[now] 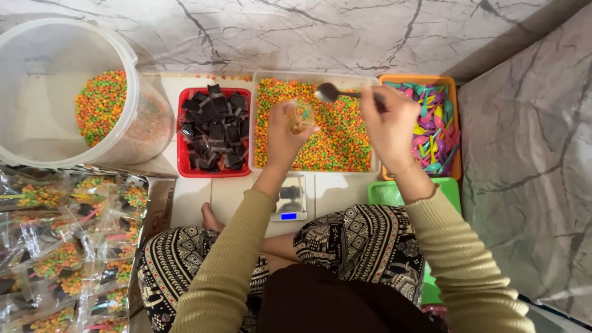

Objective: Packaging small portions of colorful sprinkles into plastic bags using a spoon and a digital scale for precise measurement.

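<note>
My left hand (290, 132) is closed round a small clear bag (301, 116), mouth up, at the frame's centre over the tray of coloured pellets (336, 132). My right hand (388, 123) pinches a spoon (330, 93), its handle running left to the bowl, which sits just up and right of the bag's mouth.

Ahead of both hands, beyond the white tray (262, 123) of coloured beads, bare marble floor (296, 31) lies open. Left of the left hand (288, 132) a red tray (182, 132) and a large clear tub (132, 61) block the way. Right of the right hand (390, 126) stands an orange tray (455, 123), with open floor past it.
</note>
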